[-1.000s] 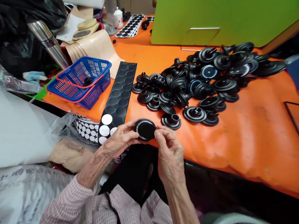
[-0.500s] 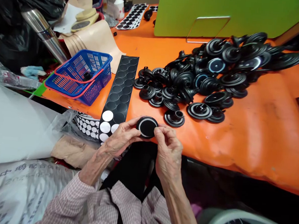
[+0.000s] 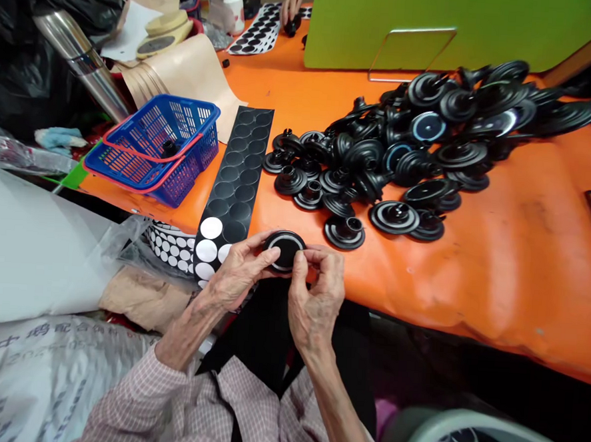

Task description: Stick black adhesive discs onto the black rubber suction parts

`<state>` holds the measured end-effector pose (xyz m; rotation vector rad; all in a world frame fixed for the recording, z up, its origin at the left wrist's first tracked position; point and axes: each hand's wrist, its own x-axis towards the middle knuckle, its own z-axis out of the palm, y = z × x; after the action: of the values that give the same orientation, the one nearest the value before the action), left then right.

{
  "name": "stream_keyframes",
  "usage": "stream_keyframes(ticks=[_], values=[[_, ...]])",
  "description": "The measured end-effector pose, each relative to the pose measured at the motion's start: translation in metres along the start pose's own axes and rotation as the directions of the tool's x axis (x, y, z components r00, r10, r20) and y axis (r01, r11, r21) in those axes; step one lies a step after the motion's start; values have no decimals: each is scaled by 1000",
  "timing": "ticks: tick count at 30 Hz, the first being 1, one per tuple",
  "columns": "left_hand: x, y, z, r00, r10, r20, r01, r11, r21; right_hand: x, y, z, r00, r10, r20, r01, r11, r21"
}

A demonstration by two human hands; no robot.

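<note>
My left hand (image 3: pixel 237 271) grips a black round plastic part (image 3: pixel 286 252), its flat face turned up and a pale ring showing around a black centre. The left thumb lies over the face near the ring. At the part's right edge, my right hand (image 3: pixel 317 297) pinches with thumb and forefinger; the other fingers are curled. A long strip of round black stickers (image 3: pixel 234 170) lies to the left, with bare white circles at its near end. Beyond my hands is a heap of black parts (image 3: pixel 364 155) with stems and round flanges.
A blue basket (image 3: pixel 191 174) with a red handle holds a small black piece. Behind it stand a steel flask (image 3: pixel 79 61) and brown paper (image 3: pixel 184 74). A green board (image 3: pixel 347 31) rises at the back, near another person's hand (image 3: pixel 291 4). Bottom right, a bucket (image 3: pixel 412 435) holds black parts.
My right hand has shifted left, its fingers now further over the part's edge. The left thumb has come onto the face. Another person's hand has appeared at the back, at a black part.
</note>
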<state>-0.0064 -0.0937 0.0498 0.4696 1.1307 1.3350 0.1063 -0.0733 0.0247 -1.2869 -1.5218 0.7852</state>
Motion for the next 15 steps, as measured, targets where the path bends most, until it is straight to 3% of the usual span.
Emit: stream_keyframes(ticks=[4,8,11,13,15], values=[[0,1,-2,999,7,-46,-7,1000,0,-1,0,6,997,-78,-3,78,994,-73],[-5,3,-4,998,26,-63,-26,1000,0,-1,1,4,995,93,22,-95,993,74],[-12,7,-8,998,55,-33,-52,994,97,6,1,-2,951,222,217,-272,932,240],[-11,17,-14,995,100,-27,-90,965,247,20,-3,0,908,223,356,-333,898,287],[-6,41,-24,982,183,-46,-152,915,375,41,-17,15,877,177,446,-342,883,322]])
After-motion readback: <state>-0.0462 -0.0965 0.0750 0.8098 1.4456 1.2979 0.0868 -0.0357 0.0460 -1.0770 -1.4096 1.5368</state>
